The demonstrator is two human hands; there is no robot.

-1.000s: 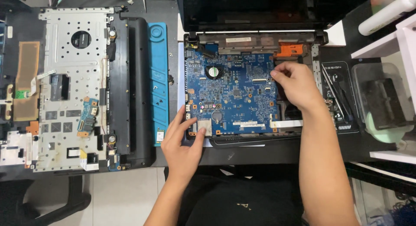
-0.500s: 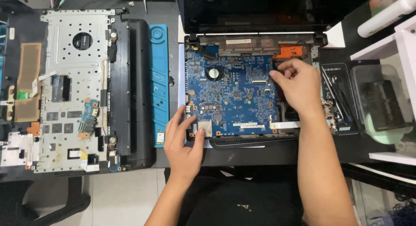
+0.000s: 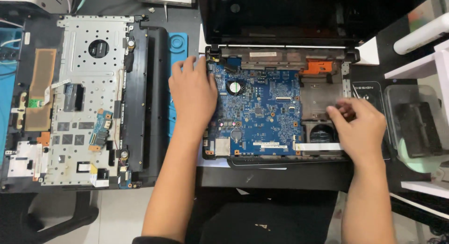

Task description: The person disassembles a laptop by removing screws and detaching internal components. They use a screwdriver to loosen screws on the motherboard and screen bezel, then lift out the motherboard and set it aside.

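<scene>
The blue motherboard (image 3: 259, 113) sits bare in the opened laptop base (image 3: 327, 157), not lifted. Left hand (image 3: 191, 92) lies flat, fingers together, at its left edge; right hand (image 3: 360, 127), fingers curled, grips the base right of it.

Mobo (image 3: 262, 113) in base (image 3: 327, 96); cover (image 3: 89, 99) left.

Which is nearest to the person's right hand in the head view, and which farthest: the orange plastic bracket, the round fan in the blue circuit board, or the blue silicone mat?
From the right hand:
1. Orange plastic bracket, up and slightly left, at the laptop base's top edge.
2. Round fan in the blue circuit board, farther left, beside the left hand.
3. Blue silicone mat, farthest, beyond the left hand.
</scene>
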